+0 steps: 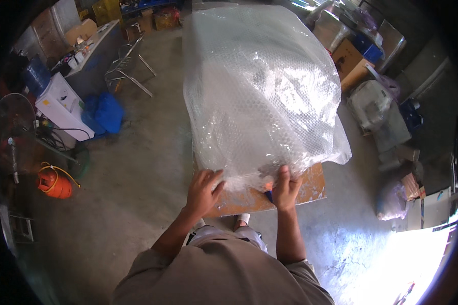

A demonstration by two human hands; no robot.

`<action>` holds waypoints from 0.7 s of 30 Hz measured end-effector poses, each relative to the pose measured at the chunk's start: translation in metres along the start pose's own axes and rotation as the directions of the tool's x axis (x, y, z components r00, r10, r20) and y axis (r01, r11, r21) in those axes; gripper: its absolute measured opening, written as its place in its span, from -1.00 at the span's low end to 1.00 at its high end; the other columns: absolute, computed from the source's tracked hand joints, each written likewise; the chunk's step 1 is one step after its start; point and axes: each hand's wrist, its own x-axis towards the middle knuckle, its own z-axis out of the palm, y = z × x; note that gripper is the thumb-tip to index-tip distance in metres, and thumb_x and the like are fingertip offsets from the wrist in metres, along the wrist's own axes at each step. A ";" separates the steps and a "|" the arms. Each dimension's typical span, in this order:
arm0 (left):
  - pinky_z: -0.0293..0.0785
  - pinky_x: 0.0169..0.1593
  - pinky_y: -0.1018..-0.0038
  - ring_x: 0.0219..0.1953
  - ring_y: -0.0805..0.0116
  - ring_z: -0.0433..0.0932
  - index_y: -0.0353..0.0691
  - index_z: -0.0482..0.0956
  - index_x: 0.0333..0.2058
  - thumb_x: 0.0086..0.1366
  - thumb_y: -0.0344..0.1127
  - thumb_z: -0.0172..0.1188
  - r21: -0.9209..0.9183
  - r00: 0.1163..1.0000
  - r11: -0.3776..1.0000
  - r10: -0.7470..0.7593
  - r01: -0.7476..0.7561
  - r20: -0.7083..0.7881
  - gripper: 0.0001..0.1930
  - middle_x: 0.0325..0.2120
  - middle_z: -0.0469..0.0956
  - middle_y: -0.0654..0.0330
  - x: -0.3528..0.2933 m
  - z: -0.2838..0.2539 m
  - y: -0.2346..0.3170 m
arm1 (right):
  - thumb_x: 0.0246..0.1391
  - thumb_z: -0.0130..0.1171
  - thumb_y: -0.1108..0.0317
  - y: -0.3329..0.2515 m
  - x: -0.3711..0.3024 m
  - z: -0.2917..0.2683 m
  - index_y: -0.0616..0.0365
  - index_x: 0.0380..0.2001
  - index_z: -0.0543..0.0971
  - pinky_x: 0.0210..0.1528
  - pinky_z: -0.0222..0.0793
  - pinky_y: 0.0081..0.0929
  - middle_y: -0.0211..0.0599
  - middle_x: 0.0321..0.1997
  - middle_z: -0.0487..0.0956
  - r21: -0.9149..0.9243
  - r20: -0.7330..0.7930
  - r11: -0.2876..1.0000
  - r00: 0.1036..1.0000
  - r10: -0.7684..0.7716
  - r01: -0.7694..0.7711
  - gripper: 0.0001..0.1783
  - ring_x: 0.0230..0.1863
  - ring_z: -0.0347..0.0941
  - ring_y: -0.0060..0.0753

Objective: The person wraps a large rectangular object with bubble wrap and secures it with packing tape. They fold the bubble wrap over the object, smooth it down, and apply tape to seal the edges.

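Observation:
A large sheet of clear bubble wrap (249, 101) lies over the table, its near edge crumpled and bright with reflections. My left hand (203, 192) is closed on the near left corner of the wrap, fingers curled at the edge. At the near right part, my right hand (286, 189) grips the wrap with the thumb on top; its other fingers are partly hidden under the film. Beside that hand a small blue and orange thing (268, 194) shows at the wrap's edge, too covered to name. The brown tabletop (249, 202) shows below the wrap.
To the left are a metal-framed chair (124, 66), a blue jerrycan (104, 113), a white appliance (63, 107), a fan (15, 137) and an orange gas cylinder (55, 183). Cardboard boxes (348, 63) and wrapped goods (371, 104) stand at the right, with a plastic bag (392, 202) nearer.

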 end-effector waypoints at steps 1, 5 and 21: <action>0.50 -0.09 0.18 -0.14 0.04 0.54 -0.20 0.67 -0.09 0.22 -0.38 0.40 0.029 1.000 1.000 -0.008 0.008 -0.016 -0.73 -0.19 0.53 0.06 0.005 0.003 -0.001 | 0.41 0.14 0.23 -0.008 -0.007 0.013 0.33 -0.16 0.59 -0.20 0.52 -0.48 -0.25 -0.25 0.67 0.024 0.061 0.999 0.997 -0.041 0.039 -0.70 -0.20 0.58 -0.50; 0.52 -0.12 0.18 -0.21 0.02 0.56 -0.25 0.64 -0.11 0.16 -0.47 0.38 0.044 1.000 0.999 -0.013 0.013 0.014 -0.71 -0.27 0.55 0.08 0.015 0.004 -0.008 | 0.24 0.26 0.52 0.007 -0.039 0.038 0.30 -0.10 0.53 -0.20 0.49 -0.52 -0.36 -0.26 0.60 0.039 0.274 0.997 0.960 0.057 -0.070 -0.80 -0.21 0.55 -0.52; 0.56 -0.05 0.32 -0.16 0.23 0.67 -0.40 0.51 -0.11 0.42 -0.21 0.27 -0.228 0.899 0.877 -0.438 0.423 -0.018 -0.68 -0.30 0.68 -0.03 0.014 0.005 0.040 | 0.08 0.38 0.40 0.092 -0.024 0.035 0.22 0.09 0.59 0.02 0.50 -0.26 -0.04 0.03 0.63 -0.221 0.599 0.812 0.733 -0.323 0.540 -0.53 0.02 0.60 -0.05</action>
